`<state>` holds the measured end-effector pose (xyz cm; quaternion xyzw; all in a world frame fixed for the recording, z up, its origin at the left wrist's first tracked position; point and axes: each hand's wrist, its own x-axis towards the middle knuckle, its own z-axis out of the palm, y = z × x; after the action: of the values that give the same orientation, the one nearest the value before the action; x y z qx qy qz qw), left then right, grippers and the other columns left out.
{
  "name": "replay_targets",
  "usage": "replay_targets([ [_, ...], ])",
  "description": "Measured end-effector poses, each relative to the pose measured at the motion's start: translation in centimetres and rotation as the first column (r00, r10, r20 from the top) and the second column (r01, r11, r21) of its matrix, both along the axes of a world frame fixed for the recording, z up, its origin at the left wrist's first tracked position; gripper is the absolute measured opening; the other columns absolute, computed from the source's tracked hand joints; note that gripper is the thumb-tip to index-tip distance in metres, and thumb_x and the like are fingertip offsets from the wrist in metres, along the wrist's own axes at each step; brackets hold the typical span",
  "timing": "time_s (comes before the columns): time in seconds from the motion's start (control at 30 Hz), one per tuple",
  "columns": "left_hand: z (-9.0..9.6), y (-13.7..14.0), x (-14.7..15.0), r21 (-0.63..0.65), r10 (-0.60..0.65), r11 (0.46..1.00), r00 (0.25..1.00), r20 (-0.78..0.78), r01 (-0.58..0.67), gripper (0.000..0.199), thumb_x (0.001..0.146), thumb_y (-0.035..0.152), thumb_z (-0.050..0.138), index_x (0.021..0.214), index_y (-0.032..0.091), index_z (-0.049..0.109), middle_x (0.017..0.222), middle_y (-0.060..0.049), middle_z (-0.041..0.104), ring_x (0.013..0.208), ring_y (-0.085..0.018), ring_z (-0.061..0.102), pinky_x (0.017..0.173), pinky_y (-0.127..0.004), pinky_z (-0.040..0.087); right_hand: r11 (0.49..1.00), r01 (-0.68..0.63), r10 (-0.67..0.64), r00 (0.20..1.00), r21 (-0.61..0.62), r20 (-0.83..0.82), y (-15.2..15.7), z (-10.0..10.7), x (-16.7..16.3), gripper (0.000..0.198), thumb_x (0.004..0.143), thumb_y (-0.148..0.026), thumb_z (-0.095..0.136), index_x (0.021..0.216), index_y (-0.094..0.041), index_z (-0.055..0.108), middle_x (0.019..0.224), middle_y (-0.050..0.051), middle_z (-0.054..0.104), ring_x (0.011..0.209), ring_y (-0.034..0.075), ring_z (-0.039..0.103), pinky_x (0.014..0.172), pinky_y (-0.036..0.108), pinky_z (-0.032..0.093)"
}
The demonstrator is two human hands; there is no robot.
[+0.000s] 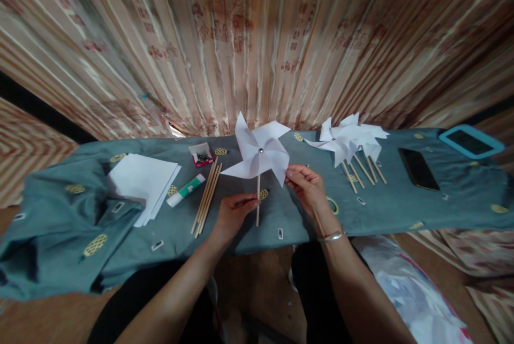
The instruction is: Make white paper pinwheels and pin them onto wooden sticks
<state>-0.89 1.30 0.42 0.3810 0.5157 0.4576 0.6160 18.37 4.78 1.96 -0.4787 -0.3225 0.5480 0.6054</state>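
A white paper pinwheel (262, 143) with a silver pin at its centre stands upright in front of me on a thin wooden stick. My left hand (237, 213) pinches that stick between thumb and fingers, below the blades. At the lower right blade, my right hand (308, 186) has its thumb and fingertips closed on the paper edge. To the left of the pinwheel lie several loose wooden sticks (208, 197), a glue stick (187, 190) and a small open box of pins (201, 155).
Finished pinwheels (349, 138) lie overlapping at the right, near a dark phone (418, 168) and a blue-framed tablet (471, 140). Stacked white paper (140, 181) is at the left. A tape roll (332, 205) sits beside my right wrist. Behind the cloth-covered table (313, 231) hangs a patterned curtain (249, 44).
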Motion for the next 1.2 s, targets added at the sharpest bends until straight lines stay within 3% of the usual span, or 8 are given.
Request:
replay_targets([
  [0.43,0.1,0.0,0.2,-0.003,0.015,1.0,1.0,0.004,-0.015,0.027,0.054,0.037,0.088,0.074,0.019,0.081,0.079,-0.006,0.078,0.078,-0.022,0.07,0.084,-0.035,0.053,0.988,-0.141,0.134,0.985,-0.061,-0.111,-0.7,0.0,-1.8,0.038,0.043,-0.041,0.097,0.069,-0.023,0.076,0.064,-0.002,0.073,0.055,0.011,0.062,0.054,0.022,0.052],
  [0.7,0.4,-0.2,0.4,0.014,-0.025,1.0,0.999,0.044,0.025,0.027,0.056,0.036,0.087,0.076,0.019,0.081,0.082,-0.006,0.079,0.083,-0.023,0.071,0.088,-0.036,0.053,0.959,-0.285,0.284,0.957,-0.006,0.059,-1.3,0.0,-2.3,0.032,0.052,-0.046,0.092,0.064,-0.022,0.076,0.06,-0.002,0.072,0.053,0.01,0.059,0.051,0.023,0.046],
  [0.77,0.4,-0.2,0.3,0.011,-0.025,1.0,0.999,0.04,0.024,0.025,0.056,0.035,0.086,0.074,0.018,0.081,0.08,-0.006,0.079,0.08,-0.022,0.071,0.086,-0.035,0.053,0.973,-0.231,0.229,0.968,-0.001,0.106,-1.1,0.1,-1.2,0.033,0.053,-0.049,0.091,0.062,-0.021,0.075,0.054,-0.002,0.069,0.048,0.01,0.056,0.048,0.023,0.043],
  [0.87,0.3,-0.2,0.2,-0.006,-0.011,1.0,0.999,0.042,0.011,0.024,0.056,0.033,0.087,0.073,0.018,0.081,0.077,-0.006,0.078,0.077,-0.021,0.07,0.084,-0.034,0.053,0.999,-0.043,0.038,0.991,0.032,0.125,-0.3,0.1,0.8,0.031,0.054,-0.048,0.091,0.062,-0.022,0.074,0.052,-0.002,0.067,0.046,0.009,0.052,0.047,0.023,0.041],
  [1.0,0.2,-0.4,0.2,-0.024,-0.033,0.999,0.999,0.039,0.034,0.026,0.055,0.033,0.088,0.075,0.017,0.081,0.08,-0.007,0.079,0.079,-0.022,0.07,0.085,-0.034,0.053,0.977,0.179,-0.193,0.974,0.117,0.116,0.6,-0.2,2.0,0.033,0.055,-0.039,0.091,0.081,-0.025,0.077,0.08,0.0,0.077,0.072,0.013,0.067,0.07,0.027,0.053],
  [1.1,0.2,-0.5,0.2,-0.04,-0.064,0.997,0.997,0.043,0.066,0.026,0.054,0.033,0.089,0.074,0.017,0.081,0.08,-0.007,0.079,0.08,-0.022,0.07,0.086,-0.035,0.053,0.971,0.185,-0.204,0.971,0.149,0.123,1.0,-0.5,1.8,0.043,0.052,-0.037,0.092,0.09,-0.026,0.077,0.092,0.001,0.079,0.092,0.018,0.07,0.088,0.033,0.054],
  [1.2,0.2,-0.5,0.1,-0.037,-0.073,0.997,0.996,0.053,0.075,0.026,0.054,0.032,0.089,0.073,0.017,0.08,0.079,-0.008,0.079,0.078,-0.022,0.07,0.084,-0.035,0.054,0.981,0.148,-0.167,0.974,0.124,0.156,1.0,-0.7,1.5,0.041,0.054,-0.039,0.091,0.09,-0.025,0.077,0.085,0.001,0.078,0.084,0.018,0.069,0.086,0.035,0.055],
])
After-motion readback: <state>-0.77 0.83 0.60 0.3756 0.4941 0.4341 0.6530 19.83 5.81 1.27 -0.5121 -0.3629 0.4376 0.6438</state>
